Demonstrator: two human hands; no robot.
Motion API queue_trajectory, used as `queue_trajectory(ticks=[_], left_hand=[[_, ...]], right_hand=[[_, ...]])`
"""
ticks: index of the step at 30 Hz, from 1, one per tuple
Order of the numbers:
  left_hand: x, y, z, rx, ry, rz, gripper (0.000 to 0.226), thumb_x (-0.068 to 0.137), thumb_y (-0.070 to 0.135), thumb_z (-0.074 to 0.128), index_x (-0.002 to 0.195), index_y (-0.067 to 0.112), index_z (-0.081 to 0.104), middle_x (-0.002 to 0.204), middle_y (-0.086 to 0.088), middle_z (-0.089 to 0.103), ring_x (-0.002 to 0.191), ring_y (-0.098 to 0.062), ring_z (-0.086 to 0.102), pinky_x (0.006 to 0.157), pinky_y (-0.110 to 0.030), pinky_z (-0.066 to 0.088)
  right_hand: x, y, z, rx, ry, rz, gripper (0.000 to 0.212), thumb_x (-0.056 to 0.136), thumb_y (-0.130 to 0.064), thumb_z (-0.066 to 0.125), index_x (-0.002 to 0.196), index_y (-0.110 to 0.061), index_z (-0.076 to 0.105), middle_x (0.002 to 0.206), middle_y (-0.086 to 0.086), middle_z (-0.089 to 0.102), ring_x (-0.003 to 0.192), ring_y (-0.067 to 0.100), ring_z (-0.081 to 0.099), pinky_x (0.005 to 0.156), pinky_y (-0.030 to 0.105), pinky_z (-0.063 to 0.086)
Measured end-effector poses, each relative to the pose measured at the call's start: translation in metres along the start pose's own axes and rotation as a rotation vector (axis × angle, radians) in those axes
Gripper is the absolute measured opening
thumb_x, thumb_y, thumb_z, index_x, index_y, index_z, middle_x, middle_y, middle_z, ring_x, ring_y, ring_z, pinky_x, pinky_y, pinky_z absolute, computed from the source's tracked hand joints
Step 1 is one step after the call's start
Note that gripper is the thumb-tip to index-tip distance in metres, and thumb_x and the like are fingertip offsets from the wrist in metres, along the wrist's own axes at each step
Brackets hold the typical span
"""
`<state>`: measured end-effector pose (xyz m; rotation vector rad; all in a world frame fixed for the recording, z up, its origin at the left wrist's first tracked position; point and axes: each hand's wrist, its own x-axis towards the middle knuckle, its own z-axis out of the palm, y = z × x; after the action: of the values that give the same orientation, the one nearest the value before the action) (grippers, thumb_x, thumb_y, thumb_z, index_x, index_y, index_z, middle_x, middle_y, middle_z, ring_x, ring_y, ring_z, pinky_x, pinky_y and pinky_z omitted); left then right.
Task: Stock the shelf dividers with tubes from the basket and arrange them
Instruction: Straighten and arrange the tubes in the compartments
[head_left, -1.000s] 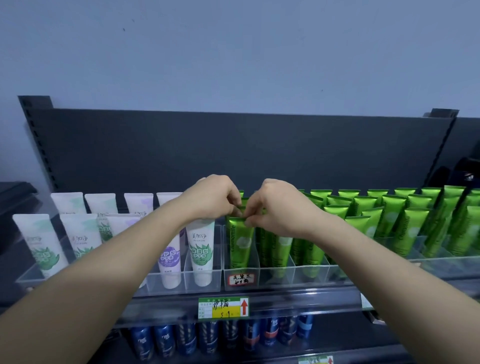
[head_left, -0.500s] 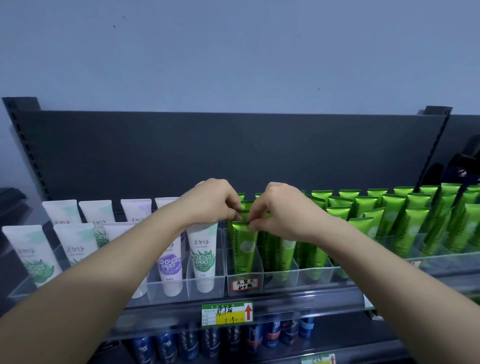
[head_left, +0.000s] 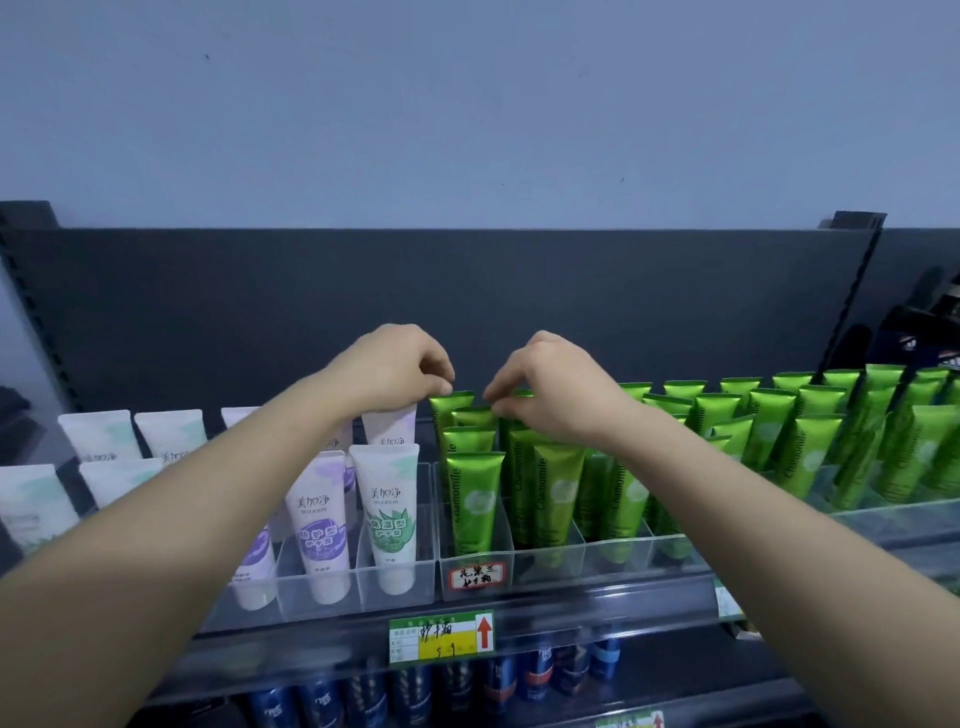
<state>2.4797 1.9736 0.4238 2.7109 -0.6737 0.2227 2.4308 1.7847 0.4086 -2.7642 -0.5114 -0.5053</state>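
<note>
- Since the earlier frames the two hands have drawn apart and moved toward the back of the lane. The front tube (head_left: 475, 501), whose top they were then pinching together, now stands free.
- Left hand (head_left: 397, 371): fingers curled, thumb and forefinger tips at the top left corner of the back tube (head_left: 451, 401). Whether they grip it or only touch it cannot be told.
- Right hand (head_left: 553, 387): at 3 o'clock of the left hand, with a clear gap between them. Its fingers are curled, with thumb and forefinger closed on the right end of the crimp of the third tube (head_left: 471, 417).
- Green tubes: four stand cap-down, one behind another, in the leftmost green lane of the clear dividers (head_left: 501, 525). More green tubes (head_left: 810, 447) fill the lanes toward 3 o'clock.
- White tubes (head_left: 389, 499): in the lanes at 9 o'clock of the green lane, upright and cap-down, some printed green and some purple.
- Label (head_left: 477, 576): handwritten, red-edged, on the divider front at 6 o'clock of the front tube.
- Price tag (head_left: 441, 636): green and yellow with a red arrow, on the shelf (head_left: 597, 605) rail at 6 o'clock of the label.
- Dark blue containers (head_left: 540, 670) stand on the level below.
- The basket is out of view.
</note>
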Motion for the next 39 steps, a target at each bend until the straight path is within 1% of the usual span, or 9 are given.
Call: queue_trajectory(ticks=[2,5,10,12,15,17,25,34,39], left_hand=[[0.006,0.001,0.005,0.119,-0.032,0.004,0.018,0.083,0.034,0.07,0.101,0.03,0.071,0.099,0.014,0.069,0.1,-0.01,0.059,0.097,-0.033,0.038],[0.014,0.001,0.012,0.2,-0.046,0.006,0.015,0.081,0.036,0.071,0.095,0.03,0.071,0.096,0.015,0.068,0.099,-0.012,0.057,0.094,-0.032,0.028],[0.018,0.002,0.017,0.192,-0.027,0.004,0.006,0.079,0.027,0.073,0.082,0.025,0.069,0.085,0.01,0.068,0.09,-0.015,0.058,0.093,-0.032,0.031],[0.019,0.003,0.019,0.145,-0.008,-0.005,0.004,0.078,0.023,0.073,0.079,0.023,0.069,0.082,0.008,0.068,0.086,-0.015,0.06,0.089,-0.031,0.038],[0.02,0.001,0.022,0.043,-0.002,-0.042,0.015,0.076,0.02,0.074,0.067,0.028,0.065,0.076,0.011,0.066,0.082,-0.018,0.063,0.077,-0.036,0.053],[0.02,0.0,0.023,0.012,-0.003,-0.043,0.02,0.075,0.02,0.074,0.063,0.03,0.063,0.074,0.012,0.065,0.081,-0.017,0.063,0.077,-0.039,0.055],[0.021,0.005,0.022,-0.023,-0.043,0.036,0.016,0.078,0.015,0.072,0.072,0.029,0.068,0.069,0.017,0.061,0.079,-0.011,0.062,0.075,-0.031,0.053],[0.023,0.004,0.024,-0.064,-0.02,0.05,0.01,0.079,0.01,0.073,0.084,0.018,0.075,0.075,0.009,0.066,0.079,-0.011,0.063,0.075,-0.028,0.052],[0.023,0.0,0.026,-0.075,-0.009,0.048,0.008,0.078,0.012,0.074,0.084,0.019,0.076,0.076,0.01,0.067,0.079,-0.011,0.064,0.075,-0.029,0.053]], right_hand=[[0.007,0.001,0.005,-0.013,-0.023,0.008,0.015,0.084,-0.025,0.068,0.096,-0.031,0.074,0.095,-0.013,0.07,0.097,0.003,0.035,0.089,0.039,0.047],[0.015,0.0,0.009,-0.021,-0.055,0.015,0.015,0.081,-0.023,0.07,0.092,-0.031,0.075,0.091,-0.013,0.071,0.096,0.006,0.039,0.086,0.037,0.049],[0.019,0.0,0.011,0.007,-0.072,0.026,0.014,0.079,-0.016,0.071,0.087,-0.026,0.077,0.081,-0.01,0.07,0.084,0.009,0.049,0.081,0.033,0.052],[0.018,-0.002,0.011,0.024,-0.059,0.02,0.014,0.079,-0.014,0.071,0.087,-0.024,0.077,0.08,-0.01,0.071,0.079,0.009,0.051,0.079,0.031,0.053],[0.017,-0.004,0.013,0.033,-0.039,0.002,0.012,0.078,-0.015,0.072,0.086,-0.023,0.077,0.07,-0.011,0.064,0.078,0.01,0.05,0.076,0.031,0.052],[0.017,-0.006,0.015,0.017,-0.034,-0.021,0.011,0.079,-0.017,0.072,0.086,-0.023,0.077,0.067,-0.013,0.058,0.078,0.013,0.048,0.076,0.03,0.051],[0.019,-0.005,0.016,0.023,-0.043,-0.012,0.014,0.078,-0.016,0.072,0.087,-0.026,0.077,0.066,-0.015,0.055,0.084,0.013,0.046,0.08,0.032,0.051],[0.018,0.0,0.019,0.056,-0.043,0.006,0.015,0.079,-0.019,0.071,0.089,-0.028,0.077,0.065,-0.018,0.054,0.093,0.012,0.045,0.083,0.035,0.05],[0.017,-0.001,0.02,0.054,-0.042,0.019,0.013,0.081,-0.019,0.07,0.089,-0.026,0.077,0.079,-0.009,0.07,0.095,0.017,0.052,0.083,0.034,0.05]])
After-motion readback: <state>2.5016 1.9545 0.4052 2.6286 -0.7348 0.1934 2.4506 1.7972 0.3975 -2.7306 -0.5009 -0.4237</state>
